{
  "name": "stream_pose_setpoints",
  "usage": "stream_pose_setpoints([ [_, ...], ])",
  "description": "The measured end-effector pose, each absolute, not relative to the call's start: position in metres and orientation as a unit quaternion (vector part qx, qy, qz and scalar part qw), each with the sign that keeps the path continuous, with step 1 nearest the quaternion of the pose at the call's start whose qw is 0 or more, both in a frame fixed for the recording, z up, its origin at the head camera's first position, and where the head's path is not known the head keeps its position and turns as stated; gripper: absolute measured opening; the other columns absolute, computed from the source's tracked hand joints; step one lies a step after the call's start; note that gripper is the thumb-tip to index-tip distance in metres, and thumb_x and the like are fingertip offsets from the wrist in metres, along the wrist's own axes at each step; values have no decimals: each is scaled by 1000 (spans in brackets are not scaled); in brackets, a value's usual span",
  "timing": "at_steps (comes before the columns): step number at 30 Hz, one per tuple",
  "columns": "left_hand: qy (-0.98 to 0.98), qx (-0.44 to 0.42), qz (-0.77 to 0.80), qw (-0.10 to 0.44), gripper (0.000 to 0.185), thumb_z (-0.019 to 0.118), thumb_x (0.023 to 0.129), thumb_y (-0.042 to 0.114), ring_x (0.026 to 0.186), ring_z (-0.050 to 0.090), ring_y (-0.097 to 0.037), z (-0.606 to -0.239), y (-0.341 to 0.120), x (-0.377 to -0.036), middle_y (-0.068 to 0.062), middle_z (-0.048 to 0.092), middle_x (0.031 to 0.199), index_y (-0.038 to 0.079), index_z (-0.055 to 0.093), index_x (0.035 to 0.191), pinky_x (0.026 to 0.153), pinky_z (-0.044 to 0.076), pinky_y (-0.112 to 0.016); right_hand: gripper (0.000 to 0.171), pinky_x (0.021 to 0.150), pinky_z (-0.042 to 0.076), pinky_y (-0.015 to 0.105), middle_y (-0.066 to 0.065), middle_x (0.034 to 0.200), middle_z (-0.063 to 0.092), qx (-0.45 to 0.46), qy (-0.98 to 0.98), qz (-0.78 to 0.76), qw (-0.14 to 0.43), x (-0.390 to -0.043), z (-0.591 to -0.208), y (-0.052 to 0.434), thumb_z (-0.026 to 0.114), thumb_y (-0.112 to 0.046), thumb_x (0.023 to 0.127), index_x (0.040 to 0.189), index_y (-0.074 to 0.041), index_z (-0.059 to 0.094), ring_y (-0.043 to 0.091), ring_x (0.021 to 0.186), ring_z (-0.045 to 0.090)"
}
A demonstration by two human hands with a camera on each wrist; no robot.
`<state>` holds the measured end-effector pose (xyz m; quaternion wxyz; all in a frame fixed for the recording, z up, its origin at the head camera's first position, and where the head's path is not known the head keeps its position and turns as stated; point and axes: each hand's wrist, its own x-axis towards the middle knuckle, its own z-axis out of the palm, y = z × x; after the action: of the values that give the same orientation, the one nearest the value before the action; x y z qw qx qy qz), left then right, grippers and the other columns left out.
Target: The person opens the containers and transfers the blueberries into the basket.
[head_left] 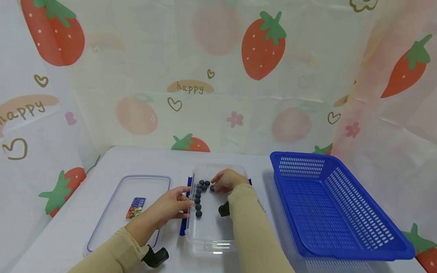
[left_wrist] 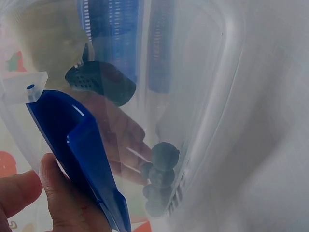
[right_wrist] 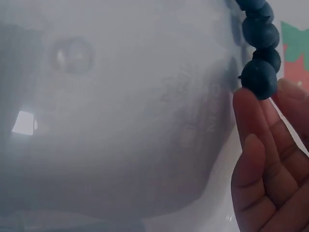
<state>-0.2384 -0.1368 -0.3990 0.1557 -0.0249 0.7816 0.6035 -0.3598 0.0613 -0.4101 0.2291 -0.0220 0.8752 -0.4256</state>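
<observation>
Resting on a white tabletop (head_left: pixel 239 159), a clear plastic container (head_left: pixel 218 231) sits at the centre with a column of dark blueberries (head_left: pixel 198 197) along its left wall, curving toward 1 o'clock at the far end. Left hand (head_left: pixel 170 206) lies against the container's left side, fingers on the blue latch (head_left: pixel 183 223); in the left wrist view the thumb (left_wrist: pixel 63 198) presses that latch, fingers not curled round it, grip relaxed. Right hand (head_left: pixel 227 180) is inside the container at its 12 o'clock end; its fingertips (right_wrist: pixel 251 121) touch one blueberry (right_wrist: pixel 259 79) at the end of the row; whether it pinches the berry cannot be told. Clear lid (head_left: pixel 131 206) lies flat at 9 o'clock, a small label on it. Blue perforated basket (head_left: pixel 334 208) stands at 3 o'clock.
</observation>
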Motion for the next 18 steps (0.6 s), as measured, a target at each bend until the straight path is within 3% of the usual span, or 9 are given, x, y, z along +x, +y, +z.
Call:
stream_pose_setpoints([
  [6,785,-18,600,154,60,65,84,15,89,59,-25,-397,-136,-236,-17,56,98,9,38,137,69,55,-31,19,54,46,23,3,82,66,-12,882,-408,236,-357,-412,59,71,1,74,92,-5,69,13,65,56],
  [18,785,-20,599,156,60,66,84,16,90,59,-27,-396,-136,-236,-17,56,100,10,38,137,70,55,-31,14,61,50,25,3,84,66,-24,869,-419,261,-359,-413,59,69,2,76,88,-5,69,14,68,59],
])
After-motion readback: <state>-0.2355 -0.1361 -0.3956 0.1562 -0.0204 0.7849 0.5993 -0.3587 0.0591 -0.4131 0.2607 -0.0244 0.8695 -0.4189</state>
